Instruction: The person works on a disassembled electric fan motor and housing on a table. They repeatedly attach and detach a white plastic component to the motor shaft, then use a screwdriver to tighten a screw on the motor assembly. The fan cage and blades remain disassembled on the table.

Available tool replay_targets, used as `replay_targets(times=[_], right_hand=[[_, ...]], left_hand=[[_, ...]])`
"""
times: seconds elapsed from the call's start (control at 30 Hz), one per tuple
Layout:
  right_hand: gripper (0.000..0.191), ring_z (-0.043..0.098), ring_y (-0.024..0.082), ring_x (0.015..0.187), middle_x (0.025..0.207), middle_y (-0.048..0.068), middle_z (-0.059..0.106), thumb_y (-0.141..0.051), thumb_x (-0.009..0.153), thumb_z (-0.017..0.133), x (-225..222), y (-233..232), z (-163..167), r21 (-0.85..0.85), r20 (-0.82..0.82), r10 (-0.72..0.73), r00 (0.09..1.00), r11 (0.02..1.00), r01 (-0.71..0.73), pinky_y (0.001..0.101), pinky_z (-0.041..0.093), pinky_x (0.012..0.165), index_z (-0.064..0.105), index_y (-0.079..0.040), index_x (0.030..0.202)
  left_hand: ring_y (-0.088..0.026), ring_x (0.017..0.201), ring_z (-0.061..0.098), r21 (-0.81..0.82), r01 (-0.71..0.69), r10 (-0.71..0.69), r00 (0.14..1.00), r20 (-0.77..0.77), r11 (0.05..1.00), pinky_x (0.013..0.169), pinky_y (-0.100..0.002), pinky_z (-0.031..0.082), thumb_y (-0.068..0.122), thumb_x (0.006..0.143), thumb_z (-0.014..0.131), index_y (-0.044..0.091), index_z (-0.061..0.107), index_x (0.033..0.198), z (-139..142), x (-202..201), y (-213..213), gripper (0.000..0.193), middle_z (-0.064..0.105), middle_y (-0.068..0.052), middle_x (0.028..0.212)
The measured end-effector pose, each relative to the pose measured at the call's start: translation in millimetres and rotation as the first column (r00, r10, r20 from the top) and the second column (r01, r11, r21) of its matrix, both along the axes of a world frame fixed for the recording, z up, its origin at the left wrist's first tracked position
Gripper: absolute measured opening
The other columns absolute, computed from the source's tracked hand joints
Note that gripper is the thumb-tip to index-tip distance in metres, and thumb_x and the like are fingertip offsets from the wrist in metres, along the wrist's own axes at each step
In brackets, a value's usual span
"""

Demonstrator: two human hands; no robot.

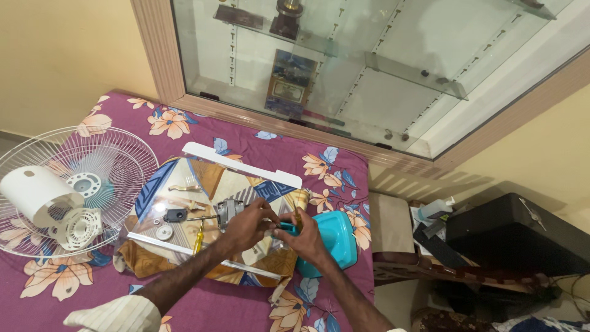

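Observation:
My left hand [246, 226] grips the metal fan motor [229, 210], whose shaft points left. My right hand [304, 237] rests on the teal plastic fan housing [335, 237], its fingers meeting my left hand at the housing's left end. Both hands work over a patterned cloth [203, 184] spread on the bed. A yellow-handled screwdriver [198, 238] lies just left of my left wrist. Small parts sit near it: a black piece [175, 215] and a white round cap [164, 232].
A white wire fan guard [117, 157] lies at the left with a white motor cover [37, 193] and a white vented piece [80, 227] on it. A glass cabinet [381, 67] stands behind the bed. At the right are a wooden side table [393, 221], a black case [522, 237] and a small bottle [437, 208].

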State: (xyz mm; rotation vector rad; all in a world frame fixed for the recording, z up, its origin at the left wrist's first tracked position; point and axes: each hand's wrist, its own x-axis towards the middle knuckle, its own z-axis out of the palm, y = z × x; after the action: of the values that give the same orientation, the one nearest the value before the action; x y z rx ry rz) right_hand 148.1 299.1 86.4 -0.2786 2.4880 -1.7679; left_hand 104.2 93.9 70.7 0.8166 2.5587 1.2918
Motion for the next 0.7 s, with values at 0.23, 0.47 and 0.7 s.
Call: replay_targets(times=[0.23,0.47,0.7], right_hand=[[0.033,0.074,0.016,0.096,0.104,0.016,0.077,-0.003,0.085,0.077,-1.3,-1.6,-5.4,-0.107,-0.119,-0.099,0.988,0.990,0.087,0.0319,0.064,0.083,0.044,-0.006,0.086],[0.026,0.073,0.017,0.099,0.100,0.011,0.070,0.003,0.084,0.073,-1.1,-2.7,-28.4,-0.221,-0.155,-0.139,0.978,0.970,0.102,0.0311,0.062,0.088,0.049,-0.004,0.091],[0.033,0.073,0.018,0.107,0.098,0.009,0.066,0.004,0.086,0.068,-6.0,0.5,-25.1,-0.341,-0.075,-0.025,0.997,0.940,-0.002,0.0345,0.060,0.099,0.040,-0.012,0.091]], left_hand=[[-0.024,0.104,0.067,0.096,-0.047,0.049,0.999,-0.016,0.994,0.087,-0.039,0.060,0.018,0.097,0.068,0.011,0.067,0.116,6.0,8.9,10.7,0.020,0.053,-0.009,0.121],[-0.028,0.126,0.052,0.138,0.011,-0.031,0.989,0.143,0.990,0.108,-0.042,0.050,-0.009,0.078,0.067,0.008,0.046,0.136,8.2,5.1,-0.8,0.064,0.049,-0.015,0.126],[-0.024,0.112,0.066,0.231,-0.018,-0.023,0.985,0.173,0.973,0.090,-0.036,0.064,-0.004,0.083,0.070,0.005,0.047,0.137,4.7,10.1,-16.9,0.059,0.056,-0.016,0.136]])
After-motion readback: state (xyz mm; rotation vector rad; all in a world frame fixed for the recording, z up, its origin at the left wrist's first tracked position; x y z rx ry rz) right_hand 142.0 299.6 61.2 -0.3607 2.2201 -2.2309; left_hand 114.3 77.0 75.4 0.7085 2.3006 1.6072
